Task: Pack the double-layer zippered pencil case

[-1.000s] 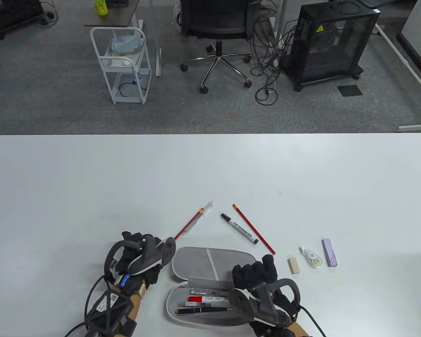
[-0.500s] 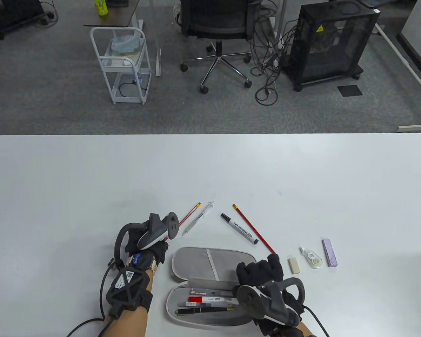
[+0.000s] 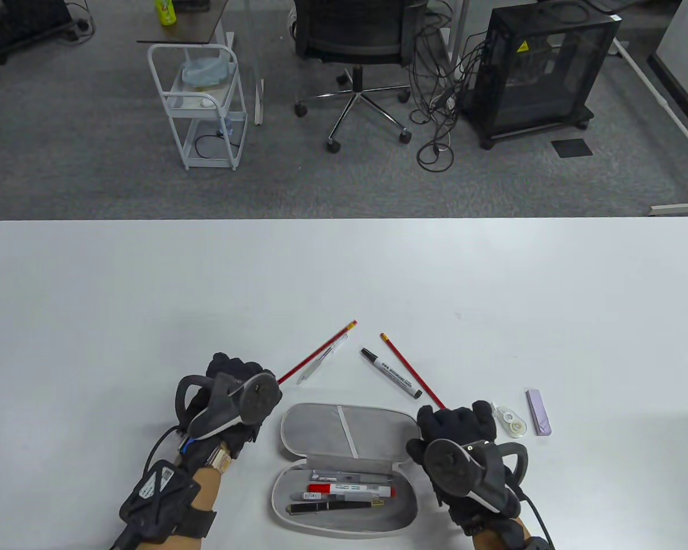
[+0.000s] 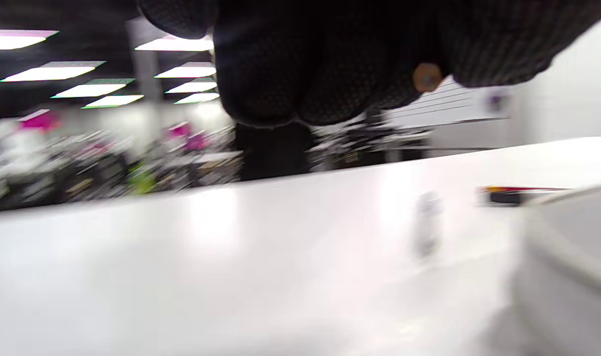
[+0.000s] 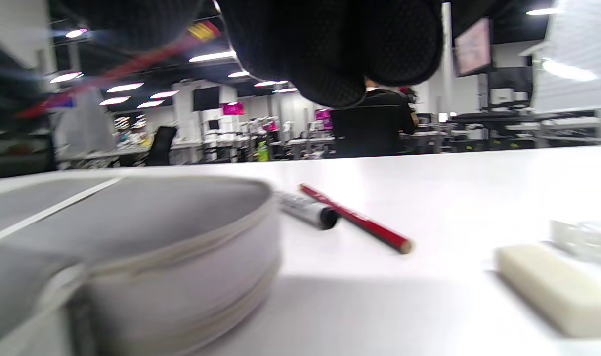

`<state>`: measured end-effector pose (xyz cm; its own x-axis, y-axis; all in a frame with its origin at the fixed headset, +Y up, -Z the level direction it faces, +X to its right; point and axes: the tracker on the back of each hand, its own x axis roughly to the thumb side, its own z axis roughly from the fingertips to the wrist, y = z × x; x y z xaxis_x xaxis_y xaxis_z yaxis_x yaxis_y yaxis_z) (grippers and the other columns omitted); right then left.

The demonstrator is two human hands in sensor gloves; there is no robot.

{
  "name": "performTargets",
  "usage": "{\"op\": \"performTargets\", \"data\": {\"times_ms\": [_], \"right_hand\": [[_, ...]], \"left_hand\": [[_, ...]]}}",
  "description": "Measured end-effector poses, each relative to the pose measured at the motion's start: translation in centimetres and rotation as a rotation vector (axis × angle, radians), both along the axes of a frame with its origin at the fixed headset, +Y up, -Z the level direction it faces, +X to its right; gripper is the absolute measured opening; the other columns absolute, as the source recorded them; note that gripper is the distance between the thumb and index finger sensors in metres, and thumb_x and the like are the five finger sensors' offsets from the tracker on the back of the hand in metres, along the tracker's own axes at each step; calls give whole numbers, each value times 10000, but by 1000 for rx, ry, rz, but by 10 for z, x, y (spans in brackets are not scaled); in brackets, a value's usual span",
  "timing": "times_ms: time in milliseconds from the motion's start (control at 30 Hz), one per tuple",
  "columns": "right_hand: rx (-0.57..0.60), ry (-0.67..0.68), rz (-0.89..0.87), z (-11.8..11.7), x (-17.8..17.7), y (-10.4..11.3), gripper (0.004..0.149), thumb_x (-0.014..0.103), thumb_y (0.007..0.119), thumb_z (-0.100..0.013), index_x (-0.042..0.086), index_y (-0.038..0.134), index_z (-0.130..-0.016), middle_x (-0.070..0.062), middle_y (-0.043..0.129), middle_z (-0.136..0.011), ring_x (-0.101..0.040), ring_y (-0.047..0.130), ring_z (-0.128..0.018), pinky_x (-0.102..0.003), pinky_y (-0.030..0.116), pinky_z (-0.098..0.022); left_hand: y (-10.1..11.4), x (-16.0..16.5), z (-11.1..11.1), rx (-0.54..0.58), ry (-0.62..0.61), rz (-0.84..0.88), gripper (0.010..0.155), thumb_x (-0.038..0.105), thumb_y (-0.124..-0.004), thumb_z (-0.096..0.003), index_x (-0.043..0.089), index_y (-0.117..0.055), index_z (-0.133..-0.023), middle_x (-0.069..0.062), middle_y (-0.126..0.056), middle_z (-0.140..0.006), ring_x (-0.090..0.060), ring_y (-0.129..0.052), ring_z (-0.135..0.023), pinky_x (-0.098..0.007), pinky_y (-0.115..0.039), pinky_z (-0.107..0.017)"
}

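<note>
The grey pencil case (image 3: 347,424) lies open near the front edge, with a red-and-white marker (image 3: 350,488) and a black pen (image 3: 327,506) in its near half. My left hand (image 3: 235,369), left of the case, grips a red pencil (image 3: 321,349) that points up and to the right. Its tip shows between the fingers in the left wrist view (image 4: 427,77). My right hand (image 3: 458,415) hovers just right of the case, empty, above the white eraser (image 5: 547,291), which lies on the table and is hidden in the table view.
A clear pen (image 3: 321,362), a black-capped marker (image 3: 391,373) and a second red pencil (image 3: 413,372) lie behind the case. A correction tape (image 3: 511,422) and a purple stick (image 3: 539,412) lie right of my right hand.
My left hand took hold of the red pencil beside the clear pen and raised it. My right hand moved right from the case's edge to above the eraser.
</note>
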<state>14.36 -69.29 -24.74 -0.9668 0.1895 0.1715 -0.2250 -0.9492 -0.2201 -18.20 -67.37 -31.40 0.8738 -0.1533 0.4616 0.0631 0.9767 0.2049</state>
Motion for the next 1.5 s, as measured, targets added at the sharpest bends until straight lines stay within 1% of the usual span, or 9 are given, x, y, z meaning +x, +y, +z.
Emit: {"op": "performTargets", "data": {"times_ms": [33,167,333,567,767,1133,1267,1367,1500], "right_hand": [[1,-33,-32,-2,9,1,636,536,750,-408,169,763,-927,-82,877,-857,-346,794,-794,-602,417,-702],[-8,-126,-103,-9,34,0,634,534,747,-416,162,760,-929,-86,874,-858,-350,793,-790,-603,417,-701],[-56,-193,-109,-18,45,-10,635,532,746,-419,157,757,-931,-91,869,-861,-354,788,-792,-604,414,-701],[-129,-240,-27,-29,44,-25,641,525,752,-415,154,752,-938,-98,864,-873,-361,782,-802,-608,409,-701],[-196,-255,46,-38,38,-34,656,531,746,-417,150,739,-951,-108,852,-891,-372,768,-815,-610,400,-702],[-361,-313,428,-90,-6,-46,720,547,794,-368,156,733,-969,-101,855,-921,-377,763,-844,-616,384,-710],[-522,-367,530,-112,-16,-54,718,498,789,-341,160,698,-969,-86,818,-961,-357,737,-911,-616,362,-725],[-538,-405,492,-125,-15,-52,667,460,850,-318,147,760,-900,-76,877,-899,-347,786,-883,-615,374,-730],[-425,-381,507,-135,-14,-52,504,421,866,-296,173,893,-734,-42,1010,-695,-303,930,-710,-571,501,-711]], "left_hand": [[4,7,17,27,-104,-56,419,530,-788,-404,285,-847,-739,32,-940,-727,-275,-945,-672,-554,-627,-696],[-8,32,69,51,-283,-251,418,539,-794,-389,300,-861,-726,51,-956,-720,-259,-963,-680,-560,-625,-705],[-35,43,96,42,-352,-368,419,552,-797,-379,311,-869,-715,64,-968,-709,-248,-976,-677,-556,-629,-706],[-51,50,98,46,-388,-429,491,631,-760,-355,319,-875,-716,64,-967,-727,-254,-967,-702,-552,-625,-706],[-38,42,98,98,-369,-327,519,643,-715,-370,309,-867,-736,52,-958,-750,-263,-959,-715,-549,-629,-701],[-25,23,92,121,-294,-232,510,636,-696,-389,308,-871,-739,49,-965,-748,-265,-963,-712,-545,-639,-695],[-25,16,88,99,-262,-205,507,635,-697,-393,306,-877,-734,50,-969,-744,-268,-966,-707,-546,-641,-694],[-25,13,84,84,-242,-195,504,634,-696,-396,304,-882,-729,48,-972,-738,-268,-970,-702,-548,-642,-692],[-27,12,82,66,-235,-201,510,635,-693,-396,306,-874,-742,47,-966,-755,-269,-964,-718,-551,-638,-696]]}}
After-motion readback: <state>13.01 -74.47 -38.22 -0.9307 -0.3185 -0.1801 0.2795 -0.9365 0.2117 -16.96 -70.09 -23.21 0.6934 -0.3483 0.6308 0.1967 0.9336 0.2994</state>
